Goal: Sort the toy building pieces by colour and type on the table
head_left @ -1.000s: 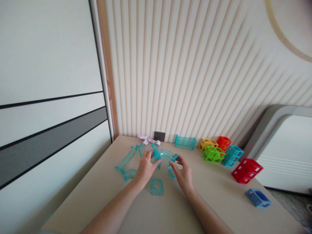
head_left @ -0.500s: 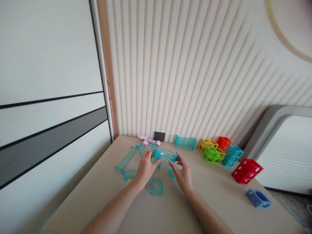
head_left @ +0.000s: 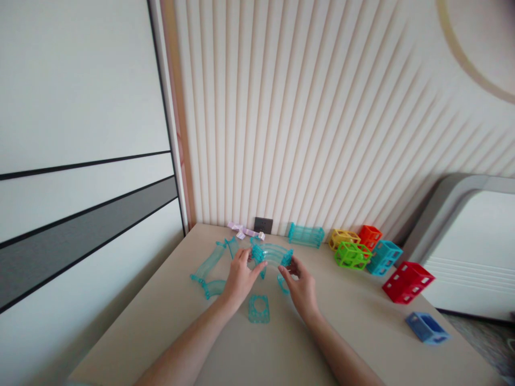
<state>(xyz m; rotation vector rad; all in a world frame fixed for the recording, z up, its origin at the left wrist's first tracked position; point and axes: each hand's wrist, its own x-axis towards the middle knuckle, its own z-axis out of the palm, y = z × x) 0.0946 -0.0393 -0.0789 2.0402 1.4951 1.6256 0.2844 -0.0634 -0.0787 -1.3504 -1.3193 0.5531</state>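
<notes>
A clear teal curved track piece is held up between both hands, arching away from me. My left hand closes its thumb and fingers on the left end, where a thick connector shows. My right hand pinches the right end. Partly behind my right hand lies a round teal piece. On the table below, a square teal plate with a round hole lies flat between my forearms. Left of my left hand are a straight teal track and a curved teal track, end to end.
Pale purple pieces and a teal barred piece lie along the wall by a black socket. Right are a green frame block, a red block and a blue block on the table.
The right end of the curved track piece has turned a little in my right hand, so more of its connector shows. My hands have barely moved.
</notes>
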